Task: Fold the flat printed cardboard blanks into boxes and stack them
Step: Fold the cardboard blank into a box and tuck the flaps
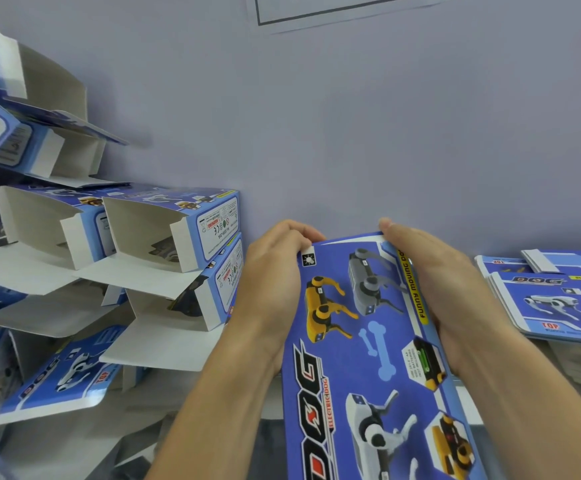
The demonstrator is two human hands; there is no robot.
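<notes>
I hold a blue printed cardboard box blank (368, 358) with robot dog pictures in front of me, its long side running away from me toward the wall. My left hand (275, 271) grips its far left corner, fingers curled over the top edge. My right hand (427, 282) grips the right side along the yellow strip, fingertips at the far edge. A stack of folded boxes (178, 244) with open white flaps stands at the left against the wall. A pile of flat blanks (556, 299) lies at the right.
A pale wall (351, 133) rises directly behind the work area, with a framed sheet (334, 8) at the top. More open folded boxes (39, 140) lean in a heap at the far left. A white tabletop edge (469, 403) shows under the held blank.
</notes>
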